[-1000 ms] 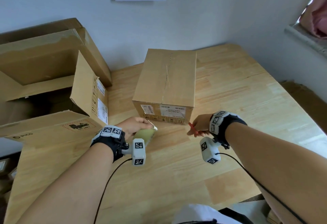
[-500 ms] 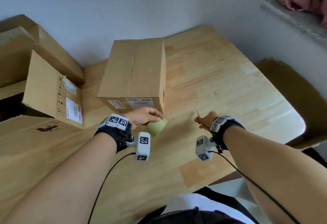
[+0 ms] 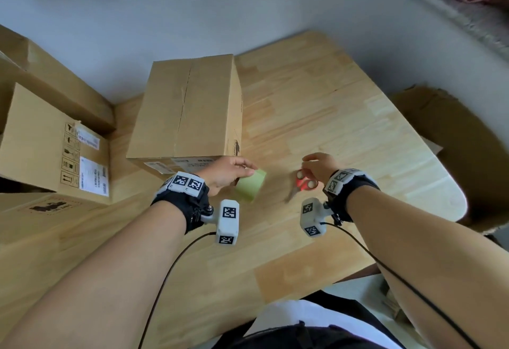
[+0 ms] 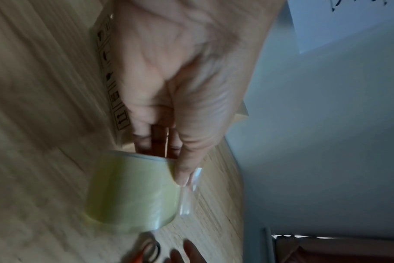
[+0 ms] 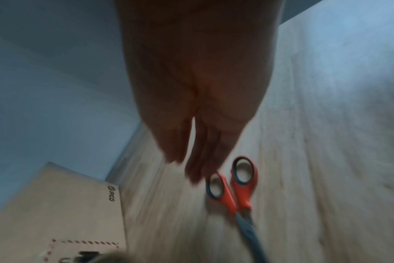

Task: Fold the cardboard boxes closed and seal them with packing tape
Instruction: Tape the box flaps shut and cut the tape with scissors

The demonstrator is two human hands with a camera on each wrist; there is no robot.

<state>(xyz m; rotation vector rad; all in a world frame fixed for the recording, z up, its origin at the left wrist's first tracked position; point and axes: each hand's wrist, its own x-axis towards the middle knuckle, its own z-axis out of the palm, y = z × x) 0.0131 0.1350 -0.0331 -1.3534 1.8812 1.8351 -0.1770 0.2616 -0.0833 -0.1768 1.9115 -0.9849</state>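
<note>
A cardboard box (image 3: 187, 109) stands on the wooden table (image 3: 330, 117) with its top flaps folded shut and a seam down the middle. Just in front of its near right corner, my left hand (image 3: 228, 172) grips a roll of clear, yellowish packing tape (image 3: 250, 189). In the left wrist view the fingers (image 4: 155, 140) go into the roll's (image 4: 133, 192) core, and the thumb presses near a loose tape end. Red-handled scissors (image 3: 304, 183) lie flat on the table. My right hand (image 3: 316, 165) hovers over their handles (image 5: 234, 185) with loose fingers (image 5: 191, 160), holding nothing.
A larger open box (image 3: 55, 139) with labels stands at the left, another box top (image 3: 41, 211) lies in front of it. Brown cardboard (image 3: 454, 155) sits past the table's rounded right edge (image 3: 454, 205). A ledge (image 3: 462, 18) with pink cloth is at top right.
My right hand held the scissors before; now they lie on the table and the hand has let go. The left hand and tape moved right, past the box corner.
</note>
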